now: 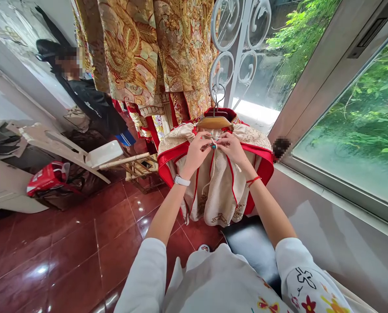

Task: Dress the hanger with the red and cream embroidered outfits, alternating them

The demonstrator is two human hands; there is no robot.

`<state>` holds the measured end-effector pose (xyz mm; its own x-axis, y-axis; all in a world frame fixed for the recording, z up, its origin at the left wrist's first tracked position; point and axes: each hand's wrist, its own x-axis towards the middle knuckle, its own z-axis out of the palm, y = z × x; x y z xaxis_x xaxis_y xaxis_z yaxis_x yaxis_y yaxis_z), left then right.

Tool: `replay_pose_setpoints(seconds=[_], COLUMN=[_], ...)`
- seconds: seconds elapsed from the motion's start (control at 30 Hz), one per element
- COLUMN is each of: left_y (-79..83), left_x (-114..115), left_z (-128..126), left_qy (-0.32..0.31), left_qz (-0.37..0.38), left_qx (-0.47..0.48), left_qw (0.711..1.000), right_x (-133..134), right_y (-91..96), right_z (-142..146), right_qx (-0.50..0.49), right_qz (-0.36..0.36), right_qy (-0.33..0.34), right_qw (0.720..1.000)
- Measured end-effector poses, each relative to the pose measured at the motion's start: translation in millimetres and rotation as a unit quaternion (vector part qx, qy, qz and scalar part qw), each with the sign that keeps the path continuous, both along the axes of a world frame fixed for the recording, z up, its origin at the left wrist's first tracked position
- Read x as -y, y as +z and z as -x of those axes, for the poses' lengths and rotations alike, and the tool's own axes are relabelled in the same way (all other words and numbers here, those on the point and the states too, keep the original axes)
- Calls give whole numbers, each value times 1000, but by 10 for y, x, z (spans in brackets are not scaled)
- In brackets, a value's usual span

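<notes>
A cream garment with red trim [215,191] hangs on a wooden hanger [215,122] hooked on a white iron scroll grille [236,52]. My left hand [199,148] and my right hand [229,147] meet at the garment's collar, just under the hanger. Both hands have their fingers pinched together on the collar's front closure, where a small fastening or cord sits. A thin cord dangles from there down the garment's front. A white band is on my left wrist, a red string on my right.
Gold-and-red embroidered robes [155,52] hang behind. A person in dark clothes [89,104] is at the back left. A white folding chair [92,156], a red bag [48,176], a black stool [251,248], a glossy red tile floor [83,243] and a window [353,126] at right surround me.
</notes>
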<state>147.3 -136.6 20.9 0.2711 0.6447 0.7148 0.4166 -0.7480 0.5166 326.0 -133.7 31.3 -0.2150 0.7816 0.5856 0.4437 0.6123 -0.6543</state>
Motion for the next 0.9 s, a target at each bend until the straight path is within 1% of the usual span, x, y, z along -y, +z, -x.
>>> replay_pose_setpoints(seconds=[0.07,0.17,0.27,0.33,0.4,0.43,0.47,0.5,0.53,0.57,0.6,0.63,0.67,0.7,0.73,0.77,0.8,0.83,0.9], left_y=[21,39,33,15,-10,-25,-42,-59,-77,-93,-107,-115,-118,-114,-104,-90,-75,-60,-42], left_x=[20,41,58,69,81,88,94,101,106,110,112,112,110,109,109,112,119,129,154], left_z=[22,158,337,394,372,340,300,259,224,198,184,183,192,209,230,252,270,284,301], left_qy=[40,77,84,76,58,37,7,-32,-79,-123,-156,-173,-173,-158,-131,-99,-68,-42,-15], left_qz=[-17,-15,18,49,84,108,139,180,228,277,319,345,352,340,310,272,234,201,168], left_qx=[-20,-43,-58,-42,18,62,113,167,214,253,282,297,295,277,250,216,180,150,115], left_qw=[999,996,995,995,995,992,984,969,947,919,891,873,871,885,908,932,953,967,979], right_x=[18,92,175,219,258,277,296,313,328,338,344,344,342,340,342,349,363,382,429], right_y=[-23,-6,18,5,-31,-53,-72,-86,-91,-85,-68,-41,-9,24,51,69,74,67,36], right_z=[-19,-163,-359,-413,-375,-332,-284,-240,-208,-196,-204,-232,-273,-320,-363,-396,-415,-420,-413], right_qx=[41,85,87,59,-10,-58,-108,-152,-183,-198,-194,-173,-136,-92,-47,-10,11,10,-32], right_qz=[-47,-102,-111,-98,-69,-39,3,54,104,145,165,161,134,91,43,0,-24,-26,29], right_qy=[-52,-148,-223,-237,-212,-179,-131,-74,-21,18,33,20,-15,-62,-110,-147,-165,-161,-99], right_qw=[997,980,965,965,975,981,985,984,977,969,966,972,981,990,992,989,986,987,994])
